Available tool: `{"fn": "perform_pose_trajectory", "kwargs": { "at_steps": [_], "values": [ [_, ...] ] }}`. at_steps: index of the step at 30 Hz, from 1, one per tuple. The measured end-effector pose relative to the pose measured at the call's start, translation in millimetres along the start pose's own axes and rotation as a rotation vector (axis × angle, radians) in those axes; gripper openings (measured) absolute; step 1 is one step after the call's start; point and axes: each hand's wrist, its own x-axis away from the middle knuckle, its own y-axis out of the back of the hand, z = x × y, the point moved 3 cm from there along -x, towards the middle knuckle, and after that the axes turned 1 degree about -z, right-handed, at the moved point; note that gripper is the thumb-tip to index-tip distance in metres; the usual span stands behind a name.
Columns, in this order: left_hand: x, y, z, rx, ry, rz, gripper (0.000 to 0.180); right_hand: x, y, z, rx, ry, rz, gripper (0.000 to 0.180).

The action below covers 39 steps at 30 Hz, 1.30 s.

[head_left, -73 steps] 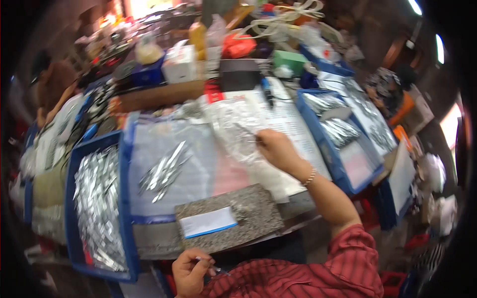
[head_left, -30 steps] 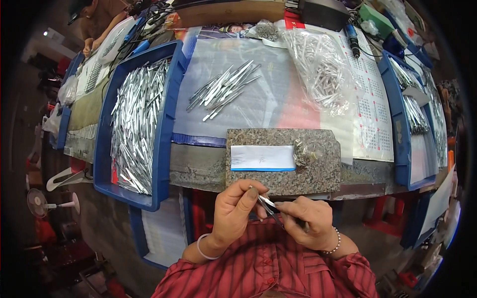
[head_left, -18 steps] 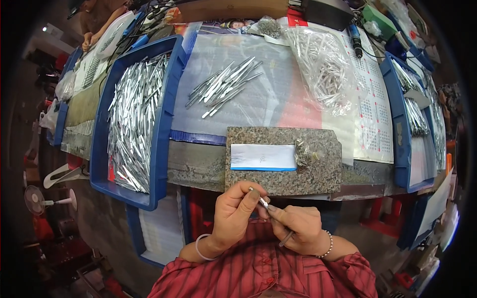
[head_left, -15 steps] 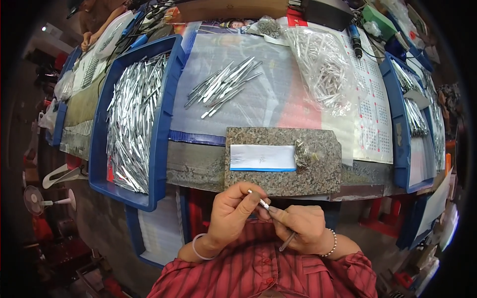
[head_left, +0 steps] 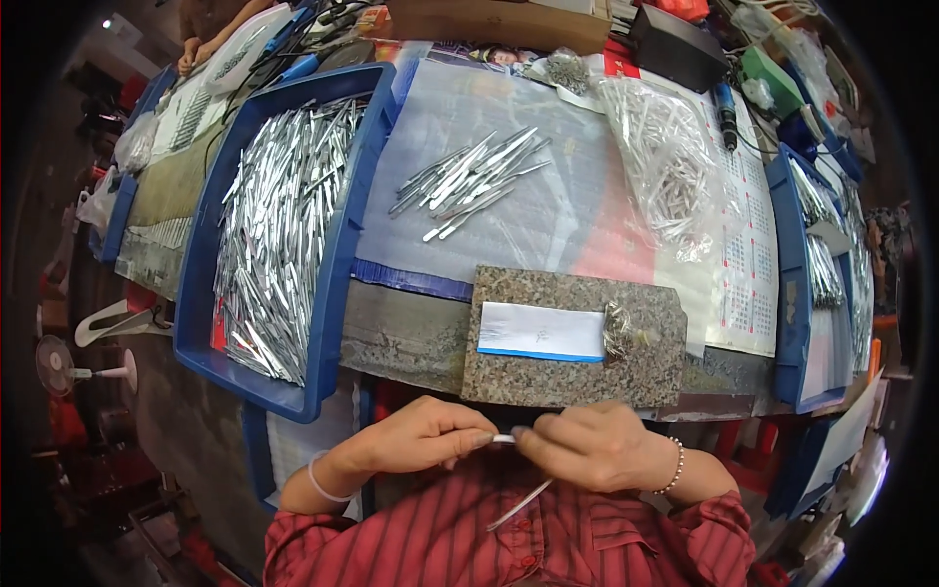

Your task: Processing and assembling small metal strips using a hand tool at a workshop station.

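Observation:
Just in front of the bench edge, my left hand (head_left: 430,436) pinches one end of a slim silvery-white piece (head_left: 503,438). My right hand (head_left: 592,446), slightly blurred, is closed round the other end, so only a short stretch shows between them. From under the right hand a thin, pale metal strip (head_left: 518,506) slants down across the shirt; its upper end is hidden in that hand. Beyond my hands lies a speckled stone slab (head_left: 577,388) carrying a white paper strip with a blue edge (head_left: 543,328) and a small yellowish, shiny clump (head_left: 618,331).
A blue tray (head_left: 337,293) full of slim metal pieces stands at left. A loose pile of similar pieces (head_left: 469,181) lies mid-bench, near a clear bag of white sticks (head_left: 665,157). Another blue tray (head_left: 792,293) is at right. Another person's hands (head_left: 196,51) are far left.
My hands have drawn farther apart, and the piece between them has swung from tilted to nearly level. The strip below my right hand now shows more length. The whole view has shifted slightly.

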Motion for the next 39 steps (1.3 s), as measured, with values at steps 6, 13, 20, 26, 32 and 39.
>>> {"fn": "perform_pose_trajectory", "kwargs": {
  "at_steps": [6,13,20,26,32,39],
  "values": [
    [4,38,-12,-0.173,-0.128,-0.47,0.019,-2,30,-19,-0.341,-0.377,-0.342,0.045],
    [2,49,-4,-0.21,-0.195,-0.535,0.017,-18,31,-25,-0.198,-0.442,-0.151,0.052],
    [1,61,-2,-0.27,-0.226,-0.568,0.017,-25,12,-34,-0.461,-0.683,-0.199,0.049],
    [-2,64,-5,-0.264,-0.233,-0.535,0.018,-41,33,-29,-0.267,-0.507,-0.337,0.04],
    [-5,64,-4,-0.233,-0.243,-0.512,0.017,-79,31,-29,-0.034,-0.359,0.066,0.034],
    [-2,68,-1,-0.258,-0.232,-0.534,0.016,-65,22,-39,-0.174,-0.182,-0.254,0.039]
  ]
}}
